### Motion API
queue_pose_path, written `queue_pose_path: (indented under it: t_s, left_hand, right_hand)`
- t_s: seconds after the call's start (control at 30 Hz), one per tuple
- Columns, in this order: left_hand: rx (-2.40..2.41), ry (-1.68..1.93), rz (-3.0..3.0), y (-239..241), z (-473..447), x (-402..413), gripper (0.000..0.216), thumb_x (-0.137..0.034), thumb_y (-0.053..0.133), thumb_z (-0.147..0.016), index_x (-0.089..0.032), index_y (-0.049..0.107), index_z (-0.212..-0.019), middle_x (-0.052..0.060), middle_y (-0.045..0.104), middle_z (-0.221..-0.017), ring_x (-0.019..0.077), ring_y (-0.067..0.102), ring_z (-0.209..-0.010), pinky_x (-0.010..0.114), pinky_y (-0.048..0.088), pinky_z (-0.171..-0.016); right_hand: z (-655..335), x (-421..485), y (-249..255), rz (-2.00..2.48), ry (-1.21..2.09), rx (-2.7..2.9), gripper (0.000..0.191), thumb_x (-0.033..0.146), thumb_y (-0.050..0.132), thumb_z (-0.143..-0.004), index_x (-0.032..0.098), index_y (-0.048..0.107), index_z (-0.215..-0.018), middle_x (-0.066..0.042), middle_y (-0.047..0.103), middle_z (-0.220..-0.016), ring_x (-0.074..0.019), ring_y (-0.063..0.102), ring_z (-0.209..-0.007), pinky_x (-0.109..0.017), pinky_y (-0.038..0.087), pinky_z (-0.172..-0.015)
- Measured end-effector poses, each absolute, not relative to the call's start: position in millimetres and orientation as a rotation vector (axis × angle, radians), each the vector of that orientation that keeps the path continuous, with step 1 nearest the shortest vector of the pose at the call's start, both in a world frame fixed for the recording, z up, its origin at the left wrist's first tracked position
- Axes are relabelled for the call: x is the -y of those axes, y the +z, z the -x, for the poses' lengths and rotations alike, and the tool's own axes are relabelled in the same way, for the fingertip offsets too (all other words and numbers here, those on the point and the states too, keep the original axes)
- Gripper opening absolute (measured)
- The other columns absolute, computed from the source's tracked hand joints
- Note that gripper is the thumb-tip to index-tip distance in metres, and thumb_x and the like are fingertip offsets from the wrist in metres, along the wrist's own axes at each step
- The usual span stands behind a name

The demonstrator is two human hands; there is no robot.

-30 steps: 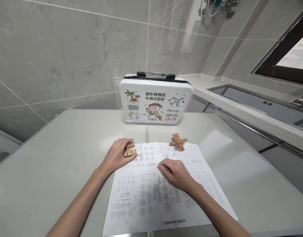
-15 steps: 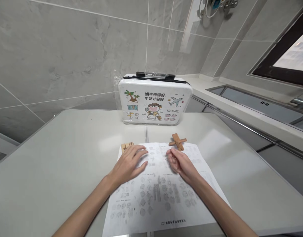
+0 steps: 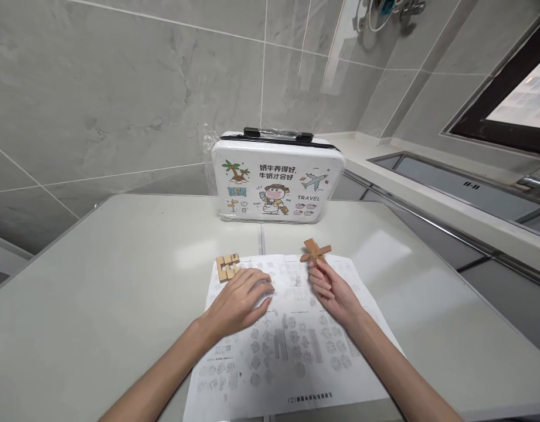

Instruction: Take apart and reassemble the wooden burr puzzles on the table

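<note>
As my right hand (image 3: 335,293) clamps fingers on the wooden cross (image 3: 315,252) at one o'clock, my left hand (image 3: 238,297), fingers apart, sits near the block (image 3: 227,261) at eleven.

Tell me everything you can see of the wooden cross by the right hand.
The wooden cross is brown and looks like bare wood: a broad flat piece with a narrow bar slanting across it. It is at the far edge of the printed sheet, in front of the white case. The fingers of the right hand hold its near end, hiding part of it; whether it is lifted is unclear.
</note>
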State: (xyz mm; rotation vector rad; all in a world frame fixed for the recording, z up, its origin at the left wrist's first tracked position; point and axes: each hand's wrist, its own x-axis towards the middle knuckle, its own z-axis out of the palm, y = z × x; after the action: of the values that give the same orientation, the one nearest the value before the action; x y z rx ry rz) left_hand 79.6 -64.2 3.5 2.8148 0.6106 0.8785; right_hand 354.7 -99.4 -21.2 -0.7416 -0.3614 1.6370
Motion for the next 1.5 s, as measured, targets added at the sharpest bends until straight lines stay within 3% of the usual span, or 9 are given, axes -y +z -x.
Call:
queue_pose_path:
  t_s: [0.23,0.33,0.43,0.53,0.63,0.83,0.97,1.5]
  left_hand:
    - [-0.906,0.973,-2.383,5,-81,68,0.027,-0.027,0.064,-0.102,-0.024,0.058,-0.128,0.011,0.069,-0.126,0.0273,0.065,-0.117,0.047,0.053,-0.102]
    - [-0.976,0.925,-2.067,5,-82,68,0.055,-0.037,0.075,-0.094,-0.026,0.049,-0.142,0.015,0.061,-0.143,0.0292,0.065,-0.121,0.05,0.054,-0.104]
    - [-0.756,0.805,-1.836,5,-83,68,0.085,-0.044,0.087,-0.083,-0.027,0.04,-0.153,0.019,0.053,-0.156,0.0339,0.059,-0.137,0.054,0.049,-0.114]
    - [-0.509,0.626,-1.653,9,-83,70,0.107,-0.043,0.097,-0.072,-0.03,0.036,-0.159,0.019,0.053,-0.159,0.0366,0.05,-0.15,0.057,0.04,-0.124]
    - [-0.406,0.472,-1.553,15,-85,74,0.119,-0.037,0.103,-0.061,-0.033,0.038,-0.162,0.016,0.056,-0.158,0.0383,0.049,-0.151,0.058,0.039,-0.125]
    - [-0.511,0.444,-1.588,17,-86,79,0.115,-0.034,0.104,-0.053,-0.033,0.051,-0.155,0.012,0.06,-0.154,0.0388,0.055,-0.145,0.055,0.043,-0.122]
    - [-0.643,0.536,-1.656,15,-87,79,0.101,-0.035,0.102,-0.059,-0.032,0.057,-0.149,0.011,0.062,-0.149,0.0367,0.06,-0.137,0.052,0.049,-0.117]
    - [-0.686,0.664,-1.851,23,-89,77,0.095,-0.039,0.103,-0.057,-0.03,0.062,-0.142,0.01,0.065,-0.139,0.0347,0.064,-0.125,0.05,0.052,-0.111]
  right_hand:
    - [-337,113,-13,0.987,1.658,0.892,0.042,0.053,0.07,-0.097,0.018,0.058,-0.076,0.006,0.05,-0.057,-0.0055,0.032,-0.038,-0.02,0.024,-0.036]
    - [-336,119,-17,0.878,1.8,1.068,0.046,0.052,0.069,-0.098,0.019,0.055,-0.069,0.006,0.049,-0.053,-0.0066,0.035,-0.038,-0.022,0.028,-0.039]
    - [-338,122,-21,0.753,1.959,1.176,0.047,0.053,0.074,-0.095,0.019,0.056,-0.067,0.006,0.049,-0.053,-0.0084,0.04,-0.039,-0.023,0.031,-0.041]
    - [-340,123,-20,0.671,2.071,1.266,0.048,0.055,0.079,-0.089,0.019,0.059,-0.065,0.006,0.049,-0.049,-0.0095,0.04,-0.038,-0.024,0.033,-0.04]
    - [-341,123,-17,0.617,2.134,1.354,0.048,0.057,0.079,-0.088,0.018,0.063,-0.063,0.005,0.05,-0.048,-0.0099,0.04,-0.036,-0.025,0.034,-0.04]
    - [-341,124,-14,0.62,2.115,1.395,0.043,0.052,0.072,-0.096,0.017,0.065,-0.072,0.004,0.055,-0.053,-0.0098,0.044,-0.041,-0.026,0.037,-0.045]
    - [-339,125,-8,0.745,1.991,1.45,0.04,0.052,0.068,-0.1,0.018,0.06,-0.079,0.004,0.059,-0.061,-0.0098,0.05,-0.047,-0.025,0.039,-0.05]
    - [-336,126,-15,0.779,1.923,1.334,0.037,0.053,0.069,-0.101,0.017,0.062,-0.095,0.009,0.047,-0.06,-0.007,0.041,-0.042,-0.023,0.033,-0.044]
